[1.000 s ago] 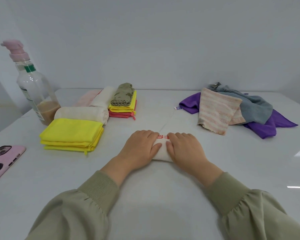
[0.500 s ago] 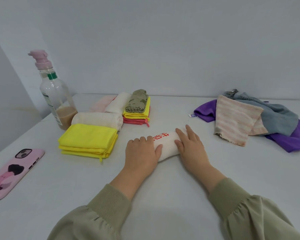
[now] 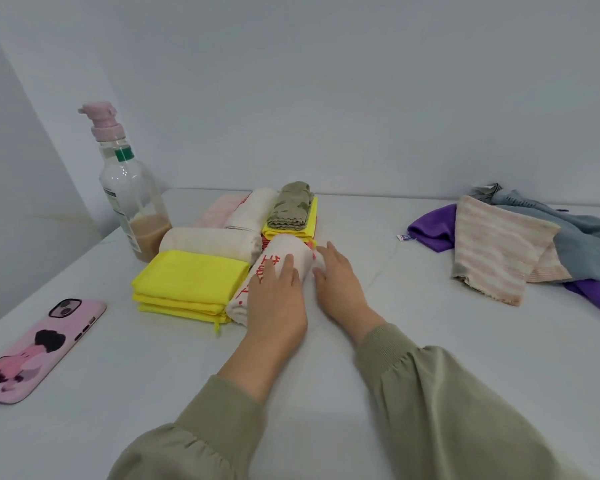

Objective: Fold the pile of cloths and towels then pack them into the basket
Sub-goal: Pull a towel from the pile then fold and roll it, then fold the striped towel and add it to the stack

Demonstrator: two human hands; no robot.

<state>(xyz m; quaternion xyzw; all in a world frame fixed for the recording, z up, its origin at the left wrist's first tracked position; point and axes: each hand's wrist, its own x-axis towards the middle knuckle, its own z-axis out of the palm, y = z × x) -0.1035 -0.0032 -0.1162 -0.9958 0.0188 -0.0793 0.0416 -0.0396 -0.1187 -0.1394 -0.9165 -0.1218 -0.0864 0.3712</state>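
A rolled white towel [image 3: 277,261] with red print lies against the folded yellow cloths [image 3: 187,282] and the other finished pieces: a rolled cream towel [image 3: 210,240], another white roll [image 3: 253,209], a pale pink cloth [image 3: 219,209] and an olive cloth [image 3: 291,204] on a yellow and red stack. My left hand [image 3: 278,299] rests flat on the printed roll. My right hand [image 3: 336,282] touches its right side with straight fingers. The unfolded pile [image 3: 520,244], striped pink, grey-blue and purple, lies at the right. No basket is in view.
A clear pump bottle [image 3: 129,188] with brown liquid stands at the back left. A phone in a pink case [image 3: 39,351] lies near the table's left edge. The white table [image 3: 361,393] meets a wall behind.
Both hands pushed the printed roll from the table's middle leftward and away, until it lay against the yellow stack. My view has swung left with it.
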